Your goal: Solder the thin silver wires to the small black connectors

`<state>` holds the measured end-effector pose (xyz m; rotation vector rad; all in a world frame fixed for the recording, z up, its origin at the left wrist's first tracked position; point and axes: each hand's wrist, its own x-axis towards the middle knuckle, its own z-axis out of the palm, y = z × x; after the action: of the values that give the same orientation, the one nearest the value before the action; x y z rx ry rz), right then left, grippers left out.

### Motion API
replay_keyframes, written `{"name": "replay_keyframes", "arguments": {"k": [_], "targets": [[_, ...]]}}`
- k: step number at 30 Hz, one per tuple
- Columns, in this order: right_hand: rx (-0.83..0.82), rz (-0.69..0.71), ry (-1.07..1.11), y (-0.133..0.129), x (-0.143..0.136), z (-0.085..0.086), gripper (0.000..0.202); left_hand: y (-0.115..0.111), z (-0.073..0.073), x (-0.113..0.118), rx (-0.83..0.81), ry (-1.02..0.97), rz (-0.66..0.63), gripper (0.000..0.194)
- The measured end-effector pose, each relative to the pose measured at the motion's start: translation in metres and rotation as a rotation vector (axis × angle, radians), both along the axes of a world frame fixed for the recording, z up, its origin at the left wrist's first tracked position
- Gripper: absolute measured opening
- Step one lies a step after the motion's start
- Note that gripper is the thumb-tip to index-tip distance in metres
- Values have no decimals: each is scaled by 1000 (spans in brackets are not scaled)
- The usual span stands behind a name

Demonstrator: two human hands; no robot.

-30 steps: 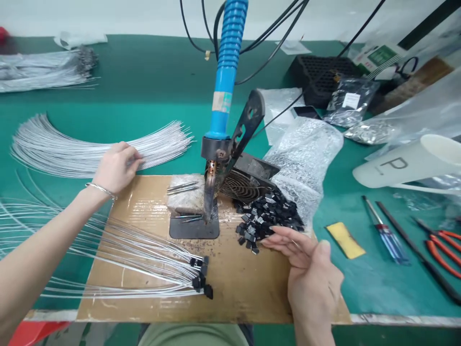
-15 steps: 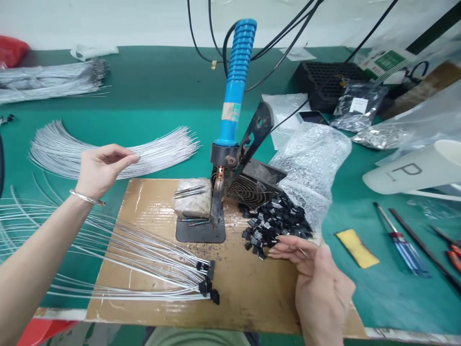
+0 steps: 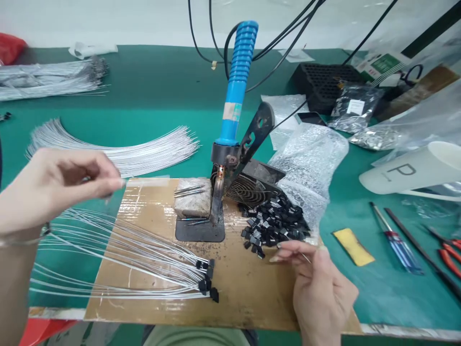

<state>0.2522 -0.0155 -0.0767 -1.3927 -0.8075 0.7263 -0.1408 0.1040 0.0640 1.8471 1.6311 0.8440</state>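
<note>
My left hand (image 3: 72, 187) is raised at the left, thumb and fingers pinched together; what they hold, if anything, I cannot make out. Behind it a curved bundle of thin white wires (image 3: 144, 157) lies on the green mat. Beneath and right of it, white wires (image 3: 154, 250) end in black connectors (image 3: 205, 284) on a brown board. My right hand (image 3: 319, 283) is closed near the board's right side, a short bit of thin wire showing between its fingers. Just beyond its fingertips lies a heap of small black connector housings (image 3: 273, 223).
A blue-handled soldering iron (image 3: 239, 81) stands tip-down in a black holder at the centre, beside a pale block (image 3: 192, 199). To the right are bubble wrap (image 3: 306, 163), a yellow sponge (image 3: 354, 246), a screwdriver (image 3: 401, 245), pliers (image 3: 450, 250) and a white cup (image 3: 410, 168).
My left hand has moved left and nearer to me, away from the bundle of white wires. My right hand has hardly moved.
</note>
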Motion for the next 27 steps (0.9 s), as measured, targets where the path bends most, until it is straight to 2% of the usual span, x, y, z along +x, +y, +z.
{"name": "replay_keyframes", "arguments": {"k": [2, 4, 7, 9, 11, 17, 23, 27], "targets": [[16, 70, -70, -3, -6, 7, 46, -16, -1, -2, -272, -44, -186, 17], [37, 217, -146, -6, -17, 18, 41, -29, -9, 6, -445, -55, -290, 18], [83, 518, -173, -6, -42, 38, 30, -44, -26, 29, -527, -96, -358, 19], [46, 658, -119, -5, -58, 47, 20, -52, -34, 45, -544, -143, -353, 22], [16, 738, -45, -4, -69, 51, 11, -57, -37, 57, -556, -183, -316, 24], [-8, 722, -5, -5, -74, 48, 20, -63, -42, 62, -566, -222, -378, 24], [11, 737, -51, -7, -67, 46, 24, -66, -42, 71, -591, -223, -365, 23], [-44, 632, -65, -12, -69, 43, 26, -69, -36, 85, -609, -276, -339, 24]]}}
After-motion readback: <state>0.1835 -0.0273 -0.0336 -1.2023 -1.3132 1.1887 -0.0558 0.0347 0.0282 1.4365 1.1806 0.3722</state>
